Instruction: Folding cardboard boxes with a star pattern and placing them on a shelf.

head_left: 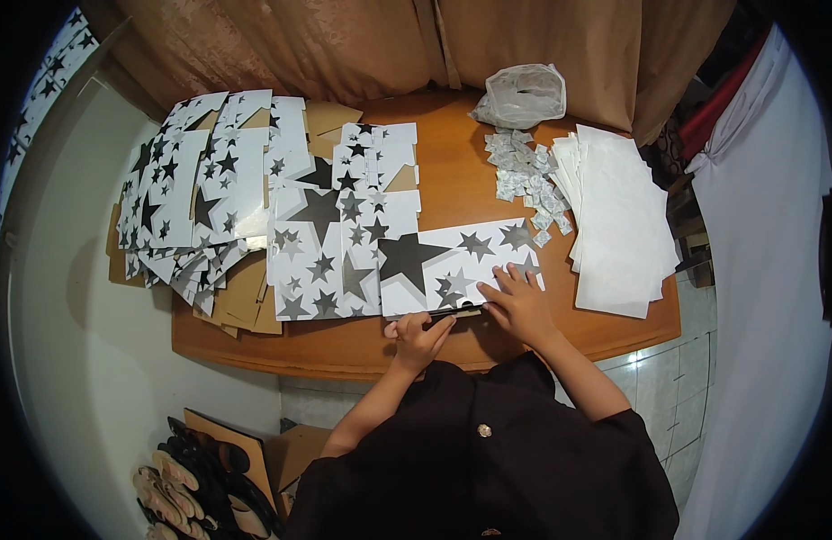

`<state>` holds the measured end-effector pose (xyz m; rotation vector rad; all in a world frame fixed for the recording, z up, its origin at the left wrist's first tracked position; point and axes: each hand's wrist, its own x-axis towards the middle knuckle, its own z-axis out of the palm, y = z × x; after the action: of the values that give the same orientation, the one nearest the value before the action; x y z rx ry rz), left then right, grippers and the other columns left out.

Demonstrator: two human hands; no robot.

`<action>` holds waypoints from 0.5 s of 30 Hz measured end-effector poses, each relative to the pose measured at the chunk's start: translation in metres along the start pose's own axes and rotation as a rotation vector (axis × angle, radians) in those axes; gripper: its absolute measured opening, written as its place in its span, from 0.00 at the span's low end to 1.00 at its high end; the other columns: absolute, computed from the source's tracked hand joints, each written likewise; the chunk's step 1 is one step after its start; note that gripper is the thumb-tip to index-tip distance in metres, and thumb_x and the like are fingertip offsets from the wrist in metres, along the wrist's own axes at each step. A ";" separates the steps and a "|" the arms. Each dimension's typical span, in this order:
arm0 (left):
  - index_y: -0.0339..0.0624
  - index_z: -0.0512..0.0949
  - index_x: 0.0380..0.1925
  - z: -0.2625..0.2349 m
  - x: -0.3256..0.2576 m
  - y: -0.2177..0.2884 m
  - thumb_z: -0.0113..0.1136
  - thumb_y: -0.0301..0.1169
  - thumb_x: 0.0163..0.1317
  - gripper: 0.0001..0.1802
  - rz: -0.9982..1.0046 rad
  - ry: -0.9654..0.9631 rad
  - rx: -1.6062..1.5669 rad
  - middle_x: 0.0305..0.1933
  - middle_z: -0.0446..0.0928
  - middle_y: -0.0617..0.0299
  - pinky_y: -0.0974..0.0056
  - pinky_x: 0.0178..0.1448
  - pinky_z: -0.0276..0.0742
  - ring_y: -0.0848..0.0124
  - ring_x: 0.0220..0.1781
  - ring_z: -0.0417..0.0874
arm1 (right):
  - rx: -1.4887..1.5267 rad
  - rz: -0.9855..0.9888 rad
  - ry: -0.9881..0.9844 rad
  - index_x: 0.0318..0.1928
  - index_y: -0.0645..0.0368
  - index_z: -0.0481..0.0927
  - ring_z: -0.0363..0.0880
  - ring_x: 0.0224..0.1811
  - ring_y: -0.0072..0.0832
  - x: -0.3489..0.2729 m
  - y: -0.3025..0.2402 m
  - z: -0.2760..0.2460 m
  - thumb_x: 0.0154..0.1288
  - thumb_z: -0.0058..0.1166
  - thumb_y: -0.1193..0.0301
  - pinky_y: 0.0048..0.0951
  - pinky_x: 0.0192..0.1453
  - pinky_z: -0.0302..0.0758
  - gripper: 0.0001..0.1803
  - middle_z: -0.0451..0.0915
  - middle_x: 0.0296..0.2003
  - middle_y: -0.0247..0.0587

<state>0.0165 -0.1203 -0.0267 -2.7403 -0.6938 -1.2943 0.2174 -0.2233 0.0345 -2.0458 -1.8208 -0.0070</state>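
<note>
Your left hand (418, 335) pinches the near edge of the star-printed cardboard sheet (456, 263) at the table's (344, 346) near edge, while your right hand (517, 301) presses flat on it. It looks light, stiff, creasable: grip edges, not the printed face.

White card sheet (452, 261) with black and grey stars

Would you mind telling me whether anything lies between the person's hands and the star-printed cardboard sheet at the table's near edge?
Nothing visible does. The right hand rests flat on the star-printed sheet, and the left hand grips its near edge. The small packets and white paper stack lie off to the right.
</note>
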 end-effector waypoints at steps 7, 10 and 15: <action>0.62 0.81 0.42 -0.010 0.002 -0.023 0.68 0.43 0.48 0.18 -0.130 -0.017 -0.026 0.48 0.72 0.70 0.53 0.59 0.46 0.69 0.56 0.68 | -0.079 -0.007 0.049 0.58 0.40 0.74 0.64 0.65 0.44 -0.015 -0.002 0.023 0.60 0.55 0.62 0.55 0.62 0.60 0.23 0.68 0.61 0.45; 0.59 0.80 0.46 -0.015 0.005 -0.037 0.67 0.39 0.51 0.20 0.019 -0.259 -0.051 0.56 0.75 0.66 0.51 0.64 0.51 0.69 0.59 0.74 | -0.017 -0.005 0.100 0.59 0.39 0.73 0.64 0.65 0.40 -0.021 0.001 0.027 0.59 0.55 0.62 0.50 0.62 0.60 0.25 0.67 0.62 0.43; 0.55 0.81 0.45 -0.011 0.002 -0.042 0.65 0.34 0.53 0.16 0.044 -0.295 -0.138 0.51 0.79 0.64 0.55 0.55 0.66 0.67 0.54 0.78 | -0.095 -0.055 0.165 0.57 0.39 0.74 0.68 0.63 0.35 -0.023 0.007 0.041 0.57 0.57 0.63 0.46 0.62 0.59 0.25 0.70 0.61 0.40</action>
<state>-0.0077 -0.0845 -0.0244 -3.0772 -0.5729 -0.9741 0.2103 -0.2332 -0.0118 -1.9925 -1.8041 -0.2744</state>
